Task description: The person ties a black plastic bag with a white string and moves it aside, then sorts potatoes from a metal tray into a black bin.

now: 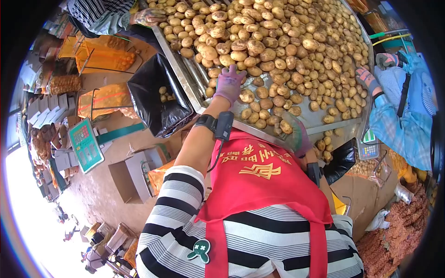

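Note:
My left hand [230, 83], in a purple glove, reaches over the near left part of the metal sorting table [241, 111]. Its fingers are spread among the loose potatoes [278, 51] and seem closed on none of them. Close to my apron, at the table's near edge, my right hand [300, 135] wears a purple and grey-green glove. It appears curled round a single potato [286, 127], though most of its fingers are hidden. Metal rollers [197, 74] run along the left side of the table.
Left of the table hangs a black-lined bin [160, 99] with a few potatoes inside. A green scale display [86, 145] stands nearby. Co-workers' gloved hands rest at upper left [148, 17] and right [367, 79]. A second black bag [340, 162] sits at right.

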A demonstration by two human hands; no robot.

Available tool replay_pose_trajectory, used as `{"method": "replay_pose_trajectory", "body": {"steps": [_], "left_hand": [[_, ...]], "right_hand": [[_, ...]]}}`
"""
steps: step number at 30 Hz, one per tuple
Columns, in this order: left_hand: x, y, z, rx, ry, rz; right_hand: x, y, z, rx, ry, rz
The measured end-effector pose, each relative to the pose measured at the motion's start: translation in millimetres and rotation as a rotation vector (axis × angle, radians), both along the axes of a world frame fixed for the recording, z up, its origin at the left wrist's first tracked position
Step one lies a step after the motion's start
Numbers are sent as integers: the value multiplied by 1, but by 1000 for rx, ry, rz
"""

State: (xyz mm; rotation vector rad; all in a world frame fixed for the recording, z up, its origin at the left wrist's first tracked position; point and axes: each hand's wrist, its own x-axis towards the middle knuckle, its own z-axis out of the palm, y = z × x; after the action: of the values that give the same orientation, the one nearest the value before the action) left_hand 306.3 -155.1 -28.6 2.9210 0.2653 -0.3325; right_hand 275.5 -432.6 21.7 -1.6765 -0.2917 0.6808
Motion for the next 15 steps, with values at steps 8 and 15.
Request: {"method": "replay_pose_trajectory", "body": {"steps": [8,15], "left_hand": [[-46,31,-9,-1595,138,805],[-104,7,6,-2459,-269,1224]], "right_hand": [[9,-5,-11,271,647,-230],[37,121,-12,-578,-575,354]]}}
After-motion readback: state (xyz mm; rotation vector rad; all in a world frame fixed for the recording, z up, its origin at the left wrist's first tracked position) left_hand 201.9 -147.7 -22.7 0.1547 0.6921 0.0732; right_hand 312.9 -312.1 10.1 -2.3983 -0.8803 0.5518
